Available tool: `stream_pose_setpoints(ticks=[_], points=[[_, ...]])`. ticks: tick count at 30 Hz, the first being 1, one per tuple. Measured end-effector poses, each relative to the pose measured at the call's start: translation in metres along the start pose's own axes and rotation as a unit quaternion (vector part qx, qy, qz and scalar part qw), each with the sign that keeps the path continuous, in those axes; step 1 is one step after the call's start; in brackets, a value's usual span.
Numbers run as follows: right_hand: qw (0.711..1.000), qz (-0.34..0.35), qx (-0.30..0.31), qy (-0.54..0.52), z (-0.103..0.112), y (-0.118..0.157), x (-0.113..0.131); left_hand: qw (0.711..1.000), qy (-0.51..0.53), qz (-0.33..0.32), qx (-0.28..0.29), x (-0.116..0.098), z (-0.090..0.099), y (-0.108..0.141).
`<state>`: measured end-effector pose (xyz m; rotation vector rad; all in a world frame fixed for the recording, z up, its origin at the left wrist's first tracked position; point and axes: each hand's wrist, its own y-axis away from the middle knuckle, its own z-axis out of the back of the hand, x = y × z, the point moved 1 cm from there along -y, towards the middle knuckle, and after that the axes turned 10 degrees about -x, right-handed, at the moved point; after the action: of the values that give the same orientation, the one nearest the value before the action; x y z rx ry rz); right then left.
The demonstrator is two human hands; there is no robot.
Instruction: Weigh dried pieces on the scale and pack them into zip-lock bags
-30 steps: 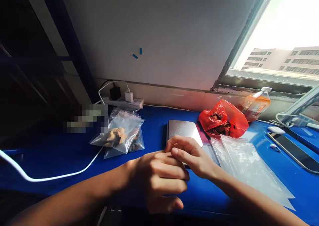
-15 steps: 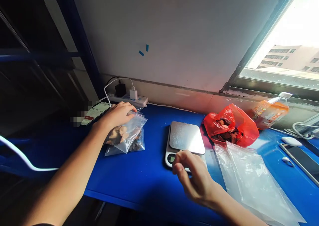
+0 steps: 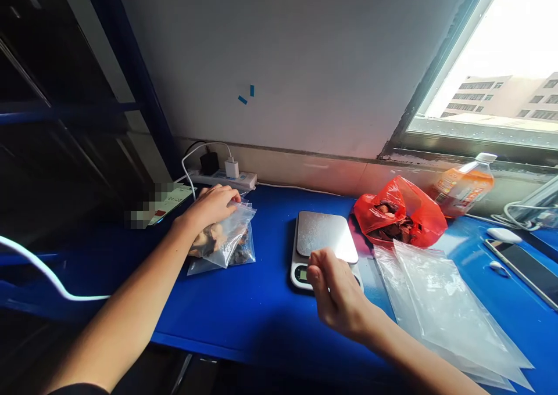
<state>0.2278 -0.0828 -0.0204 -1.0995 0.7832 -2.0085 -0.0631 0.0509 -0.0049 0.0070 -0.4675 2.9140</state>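
Fingers of the left hand (image 3: 214,205) atop crinkly clear plastic bags (image 3: 231,232) (lumpy contents), grip unclear.

Blue tabletop (image 3: 209,319), glossy, set against a grey-white wall (image 3: 296,64); a paler band runs along the wall's foot. Two small blue tape strips (image 3: 243,100) on the wall. Left: dark blue upright post (image 3: 126,69), deep shadow beyond. Right: metal-framed window (image 3: 492,110), rough, chipped edging; pale multi-storey building (image 3: 505,96) outside, white sky. Daylight strong from right, glare on tabletop.
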Motion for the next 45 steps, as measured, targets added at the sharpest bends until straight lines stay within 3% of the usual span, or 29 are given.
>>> stream_pose_setpoints(ticks=[15, 25, 39, 45], points=[[0.999, -0.011, 0.006, -0.030, 0.001, 0.001, -0.002, 1.000, 0.006, 0.019, 0.012, 0.006, 0.000, 0.001], [1.000, -0.012, 0.011, -0.002, 0.004, -0.001, -0.003, 0.999, 0.031, 0.009, 0.026, -0.001, 0.007, 0.005], [0.998, 0.045, -0.012, 0.032, 0.006, -0.001, -0.004, 0.999, 0.045, 0.011, 0.011, 0.008, -0.002, 0.002], [0.998, 0.027, -0.006, 0.061, 0.009, -0.001, -0.009, 0.999, 0.043, 0.008, 0.016, 0.009, -0.007, 0.001]])
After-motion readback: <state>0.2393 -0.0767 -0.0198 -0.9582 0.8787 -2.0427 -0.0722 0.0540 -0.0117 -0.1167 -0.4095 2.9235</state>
